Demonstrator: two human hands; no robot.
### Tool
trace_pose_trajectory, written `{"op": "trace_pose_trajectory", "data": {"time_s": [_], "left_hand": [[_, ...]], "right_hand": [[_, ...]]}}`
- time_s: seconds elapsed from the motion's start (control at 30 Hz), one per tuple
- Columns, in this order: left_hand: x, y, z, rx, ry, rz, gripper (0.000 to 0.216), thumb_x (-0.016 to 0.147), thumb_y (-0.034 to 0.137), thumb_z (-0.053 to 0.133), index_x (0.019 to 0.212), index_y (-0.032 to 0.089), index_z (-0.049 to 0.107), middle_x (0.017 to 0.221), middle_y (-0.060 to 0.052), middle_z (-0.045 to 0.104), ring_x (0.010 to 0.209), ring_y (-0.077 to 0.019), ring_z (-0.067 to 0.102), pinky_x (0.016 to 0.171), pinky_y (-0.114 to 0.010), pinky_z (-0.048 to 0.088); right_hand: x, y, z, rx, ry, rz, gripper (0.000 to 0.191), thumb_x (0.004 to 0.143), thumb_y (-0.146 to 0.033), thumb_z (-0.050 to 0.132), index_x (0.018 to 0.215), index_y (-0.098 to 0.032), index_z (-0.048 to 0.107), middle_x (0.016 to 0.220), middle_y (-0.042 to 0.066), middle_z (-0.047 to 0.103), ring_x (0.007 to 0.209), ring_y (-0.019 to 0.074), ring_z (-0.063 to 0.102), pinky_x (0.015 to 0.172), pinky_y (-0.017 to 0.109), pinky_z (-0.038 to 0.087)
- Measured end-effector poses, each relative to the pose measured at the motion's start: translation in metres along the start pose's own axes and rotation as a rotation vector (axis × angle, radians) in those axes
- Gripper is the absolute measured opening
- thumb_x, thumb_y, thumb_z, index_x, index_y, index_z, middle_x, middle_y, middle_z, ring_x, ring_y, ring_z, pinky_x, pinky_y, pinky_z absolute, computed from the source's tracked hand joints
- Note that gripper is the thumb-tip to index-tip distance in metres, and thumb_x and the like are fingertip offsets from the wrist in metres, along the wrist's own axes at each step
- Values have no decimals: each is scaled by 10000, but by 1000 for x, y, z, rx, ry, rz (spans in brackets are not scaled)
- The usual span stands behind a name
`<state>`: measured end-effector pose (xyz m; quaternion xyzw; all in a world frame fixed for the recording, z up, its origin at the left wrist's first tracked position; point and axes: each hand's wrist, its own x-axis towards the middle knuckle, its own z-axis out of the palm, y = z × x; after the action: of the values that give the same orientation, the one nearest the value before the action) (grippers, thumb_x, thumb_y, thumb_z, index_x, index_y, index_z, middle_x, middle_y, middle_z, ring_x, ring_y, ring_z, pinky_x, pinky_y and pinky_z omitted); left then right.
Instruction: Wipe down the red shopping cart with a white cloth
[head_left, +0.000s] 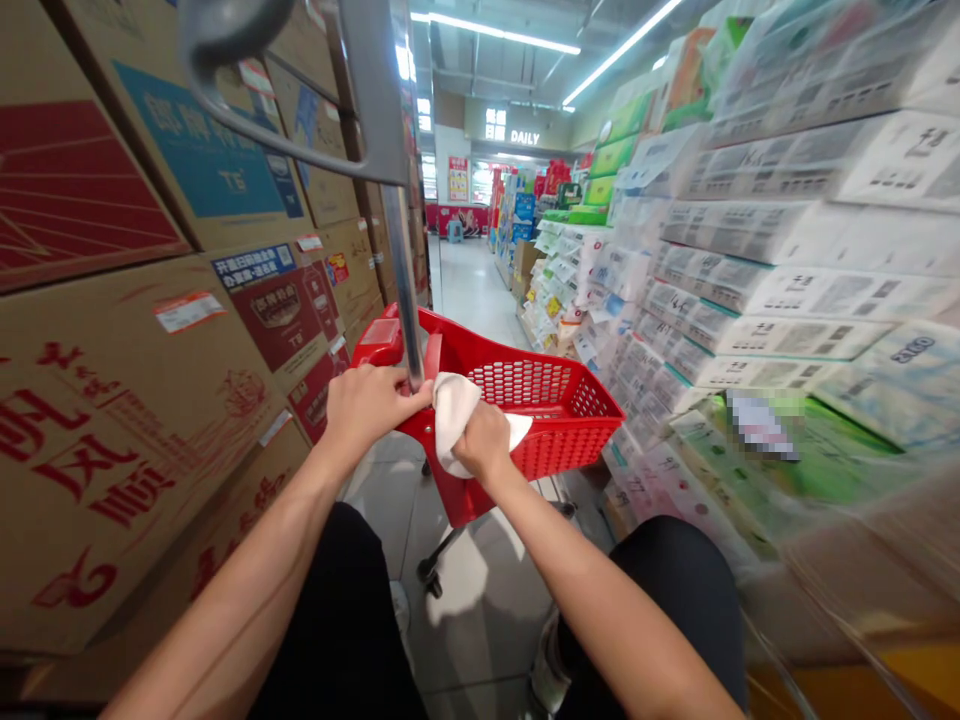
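The right hand [484,440] is closing its grip on a crumpled white cloth [450,405], bunching it in the fingers and pressing it down on the near rim of a red plastic mesh shopping basket [570,400]. The left hand [371,405] is wrapping its grip around the foot of a grey metal handle pole [401,270], just where the pole meets that rim. By the look of it, this hold is steadying the wheeled basket against the push of the cloth.

The two hands are working almost side by side, with the pole rising between them and the cloth touching its base. The pole is running up and bending over near the top edge of the view. The basket is standing low on a frame with a small black castor [429,575], on a pale tiled floor [465,580], between the person's knees in black trousers [337,600]. Only its own perforated walls are showing inside; the bottom is hidden.

Stacked brown cardboard cartons with red and blue printing [112,400] are walling in the aisle on the left. Wrapped white and green tissue packs [787,260] are piling high on the right, close beside the basket.
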<state>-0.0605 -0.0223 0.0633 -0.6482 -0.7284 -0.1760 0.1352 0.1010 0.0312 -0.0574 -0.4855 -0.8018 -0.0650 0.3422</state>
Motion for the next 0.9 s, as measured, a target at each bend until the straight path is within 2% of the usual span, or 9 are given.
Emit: {"op": "trace_pose_trajectory", "data": {"time_s": [0.1, 0.2, 0.3, 0.4, 0.53, 0.63, 0.7, 0.8, 0.9], "left_hand": [[5, -13, 1, 16, -23, 18, 567, 801, 684, 410, 812, 247, 771, 843, -106, 756, 862, -316, 686, 663, -330, 419], [10, -25, 3, 14, -38, 22, 563, 796, 685, 406, 784, 249, 763, 825, -97, 755, 864, -310, 687, 656, -322, 421], [13, -31, 7, 17, -20, 14, 555, 785, 689, 417, 785, 252, 759, 825, -90, 756, 861, -306, 688, 648, -319, 417], [17, -34, 10, 19, 3, 15, 556, 787, 692, 412, 791, 258, 759, 811, -87, 753, 850, -305, 689, 637, -320, 408], [25, -34, 14, 37, -4, -12, 542, 794, 671, 414, 766, 251, 756, 817, -91, 754, 856, -304, 690, 645, -326, 412], [27, -29, 13, 51, -3, -43, 529, 797, 657, 424, 792, 245, 755, 845, -95, 758, 874, -306, 689, 655, -327, 413], [26, -21, 12, 48, 9, -56, 527, 805, 650, 423, 827, 242, 756, 852, -99, 757, 885, -309, 686, 667, -328, 413], [20, -3, 12, 22, 25, -70, 525, 813, 643, 426, 857, 239, 757, 855, -105, 753, 884, -315, 681, 686, -337, 415], [14, 16, 13, -8, 29, -68, 537, 808, 657, 428, 854, 236, 758, 849, -108, 747, 869, -317, 676, 689, -343, 415]], "right_hand": [[-15, 59, -10, -96, -29, 0, 345, 954, -297, 365, 928, -143, 673, 857, 97, 697, 791, 205, 608, 764, 302, 355], [-29, 122, -17, -279, -111, 38, 309, 893, -292, 434, 835, -117, 682, 808, 123, 689, 746, 208, 591, 754, 308, 351], [-38, 172, -26, -372, -153, 71, 294, 859, -294, 475, 792, -100, 686, 798, 146, 682, 732, 212, 580, 749, 316, 348], [-43, 207, -38, -386, -147, 111, 314, 890, -246, 427, 848, -92, 697, 823, 154, 688, 738, 209, 583, 735, 319, 341], [-48, 230, -45, -471, -117, 304, 318, 916, -254, 439, 887, -100, 716, 759, 166, 673, 715, 222, 584, 713, 330, 351], [-43, 219, -39, -474, -49, 381, 338, 923, -285, 457, 993, -89, 724, 708, 159, 657, 704, 235, 586, 733, 345, 370], [-34, 194, -31, -416, -32, 356, 350, 911, -294, 476, 1038, -75, 718, 723, 156, 662, 711, 238, 590, 744, 347, 376], [-16, 132, -12, -282, -45, 259, 321, 894, -287, 493, 968, -73, 721, 787, 163, 681, 736, 239, 596, 766, 346, 377], [4, 60, 5, -142, 9, 185, 301, 906, -305, 488, 934, -104, 710, 828, 144, 692, 758, 240, 603, 771, 339, 376]]}}
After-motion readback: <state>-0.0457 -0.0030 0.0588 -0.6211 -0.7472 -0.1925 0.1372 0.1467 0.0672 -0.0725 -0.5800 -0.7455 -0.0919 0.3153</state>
